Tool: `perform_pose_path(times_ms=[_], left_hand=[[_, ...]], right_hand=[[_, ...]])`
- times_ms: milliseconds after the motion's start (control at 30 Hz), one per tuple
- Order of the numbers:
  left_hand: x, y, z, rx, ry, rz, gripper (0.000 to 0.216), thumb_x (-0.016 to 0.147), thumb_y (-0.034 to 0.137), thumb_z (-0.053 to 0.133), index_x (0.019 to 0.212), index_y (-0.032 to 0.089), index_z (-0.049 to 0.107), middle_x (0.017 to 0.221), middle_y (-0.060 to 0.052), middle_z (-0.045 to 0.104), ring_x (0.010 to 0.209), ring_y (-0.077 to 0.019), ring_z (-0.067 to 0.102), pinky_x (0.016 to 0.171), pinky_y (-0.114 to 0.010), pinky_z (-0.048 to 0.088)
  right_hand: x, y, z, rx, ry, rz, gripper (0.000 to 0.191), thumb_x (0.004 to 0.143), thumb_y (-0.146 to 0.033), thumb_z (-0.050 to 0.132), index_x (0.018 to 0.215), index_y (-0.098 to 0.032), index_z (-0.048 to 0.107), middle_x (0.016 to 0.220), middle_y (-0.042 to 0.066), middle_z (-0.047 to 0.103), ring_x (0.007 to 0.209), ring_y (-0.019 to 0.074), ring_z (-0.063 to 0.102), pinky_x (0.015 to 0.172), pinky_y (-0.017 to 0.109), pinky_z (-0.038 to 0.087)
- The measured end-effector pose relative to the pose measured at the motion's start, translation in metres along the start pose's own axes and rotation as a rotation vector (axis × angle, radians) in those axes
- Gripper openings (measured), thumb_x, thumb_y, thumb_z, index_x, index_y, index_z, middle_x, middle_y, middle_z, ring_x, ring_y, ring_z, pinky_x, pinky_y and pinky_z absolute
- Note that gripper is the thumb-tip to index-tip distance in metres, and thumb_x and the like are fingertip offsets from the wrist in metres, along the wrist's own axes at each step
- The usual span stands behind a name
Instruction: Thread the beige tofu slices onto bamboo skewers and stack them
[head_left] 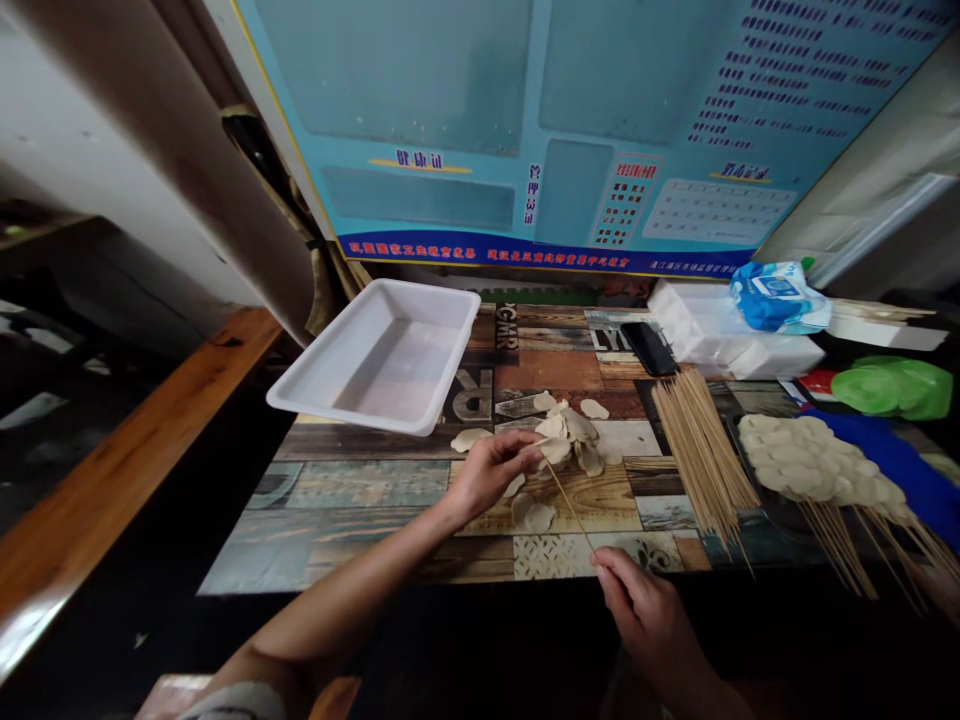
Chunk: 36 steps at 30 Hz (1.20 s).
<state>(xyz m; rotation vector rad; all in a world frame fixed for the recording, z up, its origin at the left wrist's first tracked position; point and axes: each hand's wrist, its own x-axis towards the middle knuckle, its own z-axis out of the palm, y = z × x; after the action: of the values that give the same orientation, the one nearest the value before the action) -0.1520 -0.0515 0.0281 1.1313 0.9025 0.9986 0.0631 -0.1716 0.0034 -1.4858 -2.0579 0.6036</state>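
My right hand [643, 610] pinches the near end of a thin bamboo skewer [570, 505] that slants up and left across the table. My left hand [491, 470] closes its fingertips on a pale round slice [553, 450] at the skewer's far tip. Several more pale slices [574, 430] lie loose on the table just beyond my left hand, and two others [534, 515] lie below it.
An empty white plastic tray [390, 355] sits at the back left. A bundle of bare skewers [701, 450] lies to the right, beside finished skewers loaded with slices [814, 460]. A phone [649, 348], white packets [720, 330] and a green bag [892, 388] stand behind.
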Motion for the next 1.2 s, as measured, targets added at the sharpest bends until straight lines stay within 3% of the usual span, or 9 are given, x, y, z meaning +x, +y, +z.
perform_pose_path(times_ms=[100,300,367,467,633,800,967,1100,1200], left_hand=[[-0.004,-0.005,0.009,-0.031,-0.019,-0.025,0.044,0.068,0.035,0.070,0.104,0.012,0.060,0.068,-0.001,0.064,0.061,-0.0111,0.058,0.064,-0.024,0.046],[-0.016,-0.025,0.024,-0.056,-0.173,-0.153,0.082,0.071,0.037,0.067,0.138,0.014,0.026,0.066,0.000,0.065,0.061,-0.0137,0.060,0.064,-0.026,0.046],[-0.016,-0.026,0.013,0.089,-0.172,-0.109,0.067,0.075,0.037,0.063,0.132,0.016,0.037,0.077,-0.004,0.066,0.068,-0.0153,0.061,0.067,-0.028,0.047],[-0.009,-0.022,-0.019,0.577,-0.038,0.115,0.027,0.079,0.033,0.057,0.100,0.017,0.063,0.092,-0.008,0.064,0.083,-0.0178,0.060,0.076,-0.029,0.046],[-0.002,-0.030,-0.055,1.191,-0.092,0.258,0.023,0.077,0.019,0.054,0.098,0.016,0.065,0.094,-0.011,0.061,0.089,-0.0212,0.055,0.081,-0.034,0.043],[-0.005,-0.049,-0.052,1.311,-0.123,0.188,0.025,0.073,0.018,0.057,0.097,0.016,0.060,0.090,-0.009,0.061,0.081,-0.0203,0.056,0.073,-0.031,0.043],[-0.008,-0.045,-0.048,1.261,-0.104,0.037,0.010,0.071,0.013,0.053,0.080,0.015,0.058,0.074,-0.004,0.058,0.068,-0.0156,0.052,0.064,-0.026,0.040],[-0.017,-0.038,-0.044,1.307,-0.152,0.268,0.014,0.075,0.022,0.057,0.087,0.015,0.058,0.091,-0.008,0.057,0.083,-0.0193,0.051,0.073,-0.029,0.041],[-0.023,-0.031,-0.034,1.434,-0.278,0.300,0.012,0.083,0.024,0.048,0.082,0.016,0.058,0.086,-0.008,0.057,0.079,-0.0188,0.051,0.071,-0.030,0.041]], right_hand=[[0.002,-0.003,0.000,0.002,0.004,0.005,0.024,0.093,-0.023,0.033,0.090,-0.023,0.057,0.076,0.001,0.068,0.068,0.0148,0.066,0.063,0.023,0.051],[0.005,-0.008,-0.002,0.030,-0.014,0.039,0.024,0.092,-0.023,0.032,0.087,-0.023,0.055,0.071,0.000,0.066,0.064,0.0137,0.065,0.061,0.022,0.049],[0.005,-0.007,-0.003,0.034,-0.001,0.038,0.023,0.092,-0.023,0.032,0.088,-0.023,0.055,0.072,0.000,0.066,0.063,0.0133,0.064,0.060,0.022,0.049],[0.003,-0.005,-0.006,0.014,0.039,0.038,0.023,0.092,-0.024,0.033,0.088,-0.023,0.056,0.072,0.000,0.066,0.062,0.0133,0.064,0.059,0.022,0.048],[0.003,-0.004,-0.009,-0.005,0.056,0.041,0.023,0.091,-0.024,0.033,0.085,-0.023,0.055,0.068,-0.001,0.065,0.055,0.0127,0.062,0.055,0.022,0.047],[0.004,-0.008,-0.009,-0.014,0.041,0.025,0.023,0.091,-0.024,0.033,0.084,-0.023,0.055,0.065,-0.002,0.064,0.054,0.0126,0.062,0.053,0.022,0.046],[0.003,-0.007,-0.009,-0.016,0.037,0.028,0.021,0.091,-0.023,0.034,0.085,-0.023,0.055,0.065,-0.002,0.064,0.053,0.0124,0.061,0.053,0.022,0.047],[0.003,-0.007,-0.008,-0.010,0.030,0.027,0.020,0.091,-0.023,0.035,0.085,-0.023,0.054,0.069,-0.002,0.065,0.058,0.0126,0.063,0.056,0.022,0.047],[0.002,-0.009,-0.009,-0.015,0.017,0.036,0.021,0.091,-0.023,0.034,0.085,-0.023,0.054,0.069,-0.002,0.065,0.058,0.0128,0.063,0.055,0.022,0.047]])
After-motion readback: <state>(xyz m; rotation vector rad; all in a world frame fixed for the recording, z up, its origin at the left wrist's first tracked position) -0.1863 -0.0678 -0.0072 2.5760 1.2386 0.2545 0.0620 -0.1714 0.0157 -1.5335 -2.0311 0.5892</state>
